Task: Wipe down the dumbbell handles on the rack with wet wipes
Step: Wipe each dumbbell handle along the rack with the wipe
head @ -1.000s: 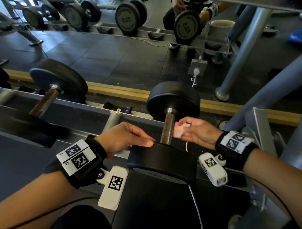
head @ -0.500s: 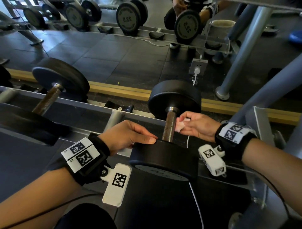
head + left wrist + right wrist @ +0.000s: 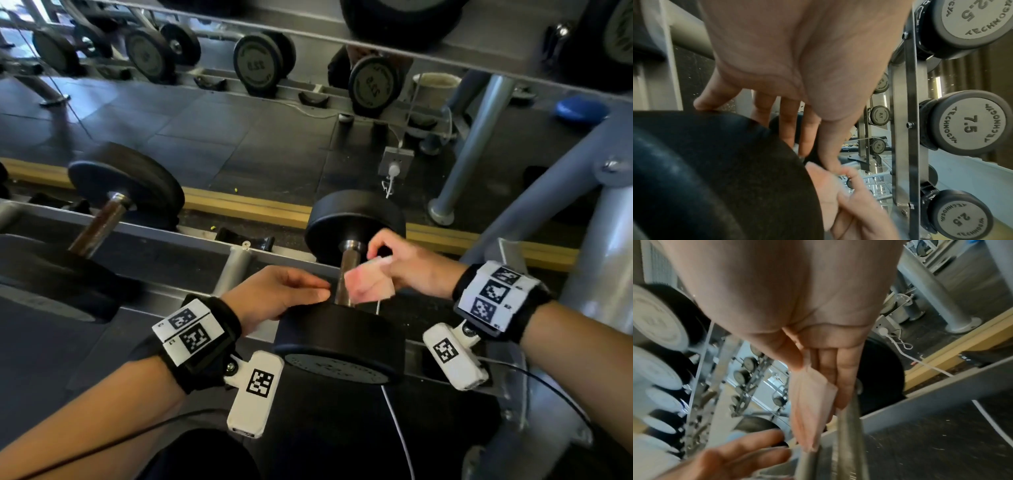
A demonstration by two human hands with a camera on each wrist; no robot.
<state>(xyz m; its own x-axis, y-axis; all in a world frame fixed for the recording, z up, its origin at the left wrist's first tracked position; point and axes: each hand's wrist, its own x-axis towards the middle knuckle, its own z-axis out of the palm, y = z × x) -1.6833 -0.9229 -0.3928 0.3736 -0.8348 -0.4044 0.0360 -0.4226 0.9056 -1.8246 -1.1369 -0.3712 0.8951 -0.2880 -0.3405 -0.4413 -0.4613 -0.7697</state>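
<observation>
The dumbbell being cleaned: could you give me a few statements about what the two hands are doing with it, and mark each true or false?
1. The right hand holds a pinkish wet wipe beside the dumbbell handle. True.
2. The left hand is lifting the dumbbell off the rack. False: the dumbbell lies on the rack, and the left hand's straight fingers rest on its near weight head.
3. The left hand holds a second wipe. False: it holds nothing.
4. Another dumbbell sits further left on the same rack. True.
5. A mirror behind the rack shows reflected dumbbells. True.
</observation>
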